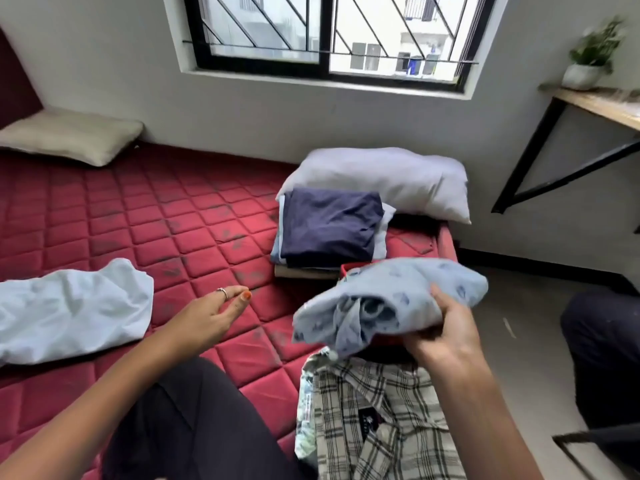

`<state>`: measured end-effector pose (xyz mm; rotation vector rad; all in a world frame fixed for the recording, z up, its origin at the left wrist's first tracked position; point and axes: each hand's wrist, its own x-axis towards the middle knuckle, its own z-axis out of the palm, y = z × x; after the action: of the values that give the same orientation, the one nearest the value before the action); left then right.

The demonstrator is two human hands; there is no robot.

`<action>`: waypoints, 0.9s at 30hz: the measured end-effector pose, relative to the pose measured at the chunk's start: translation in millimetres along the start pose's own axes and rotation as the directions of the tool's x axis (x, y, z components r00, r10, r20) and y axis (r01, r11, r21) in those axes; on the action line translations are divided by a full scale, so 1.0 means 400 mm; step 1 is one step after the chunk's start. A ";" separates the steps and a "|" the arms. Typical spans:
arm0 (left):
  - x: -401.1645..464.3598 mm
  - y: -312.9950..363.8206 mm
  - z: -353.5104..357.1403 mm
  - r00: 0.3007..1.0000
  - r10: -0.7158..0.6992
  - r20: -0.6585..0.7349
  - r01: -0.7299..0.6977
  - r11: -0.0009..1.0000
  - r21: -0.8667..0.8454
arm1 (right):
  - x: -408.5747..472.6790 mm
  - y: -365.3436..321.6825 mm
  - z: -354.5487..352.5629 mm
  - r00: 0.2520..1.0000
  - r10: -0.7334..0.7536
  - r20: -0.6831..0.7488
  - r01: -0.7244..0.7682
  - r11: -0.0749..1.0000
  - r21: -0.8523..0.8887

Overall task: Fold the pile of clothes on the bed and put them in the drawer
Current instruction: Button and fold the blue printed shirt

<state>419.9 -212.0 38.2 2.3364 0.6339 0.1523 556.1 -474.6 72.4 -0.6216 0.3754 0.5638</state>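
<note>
Near the right edge of the red quilted mattress, a folded pale blue printed garment is held clear of the surface by the right hand. Fingers curl under its near side and the thumb presses on top. The left hand hovers to the left of that garment, apart from it, fingers relaxed and slightly spread, gripping nothing. A ring shows on one finger of this hand.

Count of clothing visible: five separate lots.
1. The pale blue printed garment in the right hand. It is bundled into a rough fold, with a darker blue pattern and loose layers showing at its open left end.
2. A plaid shirt in cream with dark checks, lying at the near right edge of the mattress directly below the held garment. Its collar and a dark label are visible.
3. A patterned item protruding from under the left side of the plaid shirt. Its type cannot be told.
4. A folded stack toward the far right corner, with a navy piece on top. Light blue, white and tan layers sit beneath.
5. A crumpled white garment at the left edge, unfolded.

Two pillows: a white pillow touching the far side of the stack, and a beige pillow at the far left corner. One potted plant stands on a wall shelf to the right.
</note>
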 end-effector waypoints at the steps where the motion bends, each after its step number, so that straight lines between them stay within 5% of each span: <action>1: 0.003 -0.001 -0.004 1.000 -0.005 -0.006 0.005 1.000 -0.007 | 0.000 -0.011 0.023 1.000 -0.020 0.012 0.020 1.000 0.006; 8: 0.007 0.021 0.013 1.000 0.021 0.003 -0.021 1.000 0.002 | -0.054 -0.054 0.048 0.956 -0.242 0.163 0.226 0.968 0.112; 12: 0.005 0.025 0.036 0.999 0.026 0.036 -0.026 1.000 0.015 | -0.147 -0.024 -0.135 0.980 -0.137 0.145 0.119 0.985 0.127; 14: -0.001 0.023 0.059 0.997 0.024 0.073 -0.025 1.000 0.009 | -0.177 -0.010 -0.237 0.984 0.050 0.168 -0.052 0.999 0.003; 16: -0.012 0.019 0.085 0.992 0.022 0.125 -0.022 1.000 -0.002 | -0.194 -0.009 -0.305 0.993 0.070 0.094 -0.054 0.985 -0.164; 18: -0.023 0.019 0.099 0.987 0.011 0.158 -0.011 1.000 -0.001 | -0.210 -0.018 -0.327 0.985 0.169 0.021 -0.165 0.978 -0.127; 27: -0.058 0.042 0.053 0.989 0.086 0.121 -0.088 0.996 0.008 | -0.199 -0.079 -0.214 0.981 0.112 0.161 -0.050 0.936 -0.348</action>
<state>412.3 -246.7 34.8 2.3665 0.4751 0.0461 498.3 -580.6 60.5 -0.8862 0.1329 0.7679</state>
